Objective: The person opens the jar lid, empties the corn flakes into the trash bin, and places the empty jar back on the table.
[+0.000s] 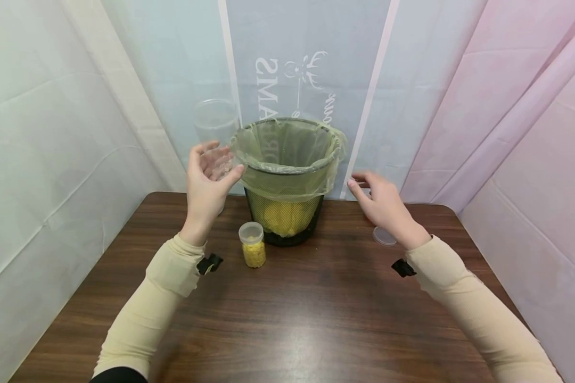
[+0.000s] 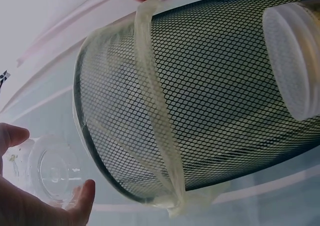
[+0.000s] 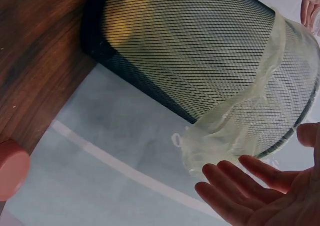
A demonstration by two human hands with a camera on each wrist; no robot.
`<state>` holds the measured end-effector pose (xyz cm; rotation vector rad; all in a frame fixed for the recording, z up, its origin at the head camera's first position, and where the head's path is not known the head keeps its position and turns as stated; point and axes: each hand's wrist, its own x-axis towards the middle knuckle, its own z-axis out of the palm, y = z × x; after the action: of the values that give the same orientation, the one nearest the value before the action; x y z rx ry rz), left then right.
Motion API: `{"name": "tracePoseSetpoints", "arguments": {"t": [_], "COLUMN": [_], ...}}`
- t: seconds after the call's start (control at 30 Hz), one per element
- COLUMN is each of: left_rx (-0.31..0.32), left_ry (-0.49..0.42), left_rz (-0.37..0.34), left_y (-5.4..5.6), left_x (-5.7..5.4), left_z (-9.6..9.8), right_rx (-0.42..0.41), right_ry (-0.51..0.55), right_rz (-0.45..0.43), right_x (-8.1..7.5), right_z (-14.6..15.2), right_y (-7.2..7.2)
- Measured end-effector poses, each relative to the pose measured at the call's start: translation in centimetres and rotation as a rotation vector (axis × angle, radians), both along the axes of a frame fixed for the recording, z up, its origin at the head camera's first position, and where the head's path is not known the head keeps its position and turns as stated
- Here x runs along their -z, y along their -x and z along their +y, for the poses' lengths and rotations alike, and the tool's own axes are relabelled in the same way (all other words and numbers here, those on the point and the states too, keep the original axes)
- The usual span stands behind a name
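Note:
My left hand (image 1: 210,173) holds a tall clear plastic jar (image 1: 216,119) in the air, left of the bin's rim. In the left wrist view, the clear jar's round base (image 2: 54,172) shows between thumb and fingers. A black mesh bin (image 1: 311,213) lined with a pale yellow-green bag (image 1: 292,183) stands at the back, something yellow showing through its lower part. Right of the bin hovers my right hand (image 1: 380,199), holding nothing, its fingers loosely bent. Just in front of the bin stands a small clear jar (image 1: 253,246) of yellow bits with a whitish top.
A clear round disc (image 1: 384,235) lies on the brown wooden table (image 1: 292,314) below my right hand. The right wrist view shows a reddish round cap (image 3: 12,170) near the table edge. Printed cloth (image 1: 306,32) hangs behind, and pale cloth walls enclose both sides.

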<state>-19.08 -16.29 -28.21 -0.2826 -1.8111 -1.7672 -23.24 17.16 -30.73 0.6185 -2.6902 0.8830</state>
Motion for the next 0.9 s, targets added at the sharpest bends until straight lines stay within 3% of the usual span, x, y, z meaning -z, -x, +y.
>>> {"name": "tracePoseSetpoints", "arguments": {"t": [0.23,0.6,0.9], "left_rx": [-0.059,-0.142,-0.27], "left_ry": [0.057,0.139,0.185], "left_rz": [-0.032,-0.062,-0.054], "left_y": [-0.8,-1.8,-1.9], "left_x": [0.8,2.9,4.3], "left_z": [-0.6,-1.9,-2.8], "right_rx": [-0.007,-0.132,-0.181], "right_ry": [-0.046,-0.199,-0.268], "right_rz": [0.012,-0.015,-0.001], "right_x": [1.2,3.2,5.1], "right_z": [0.8,1.9,2.5], "right_y": [-0.4,-0.8,-1.6]}}
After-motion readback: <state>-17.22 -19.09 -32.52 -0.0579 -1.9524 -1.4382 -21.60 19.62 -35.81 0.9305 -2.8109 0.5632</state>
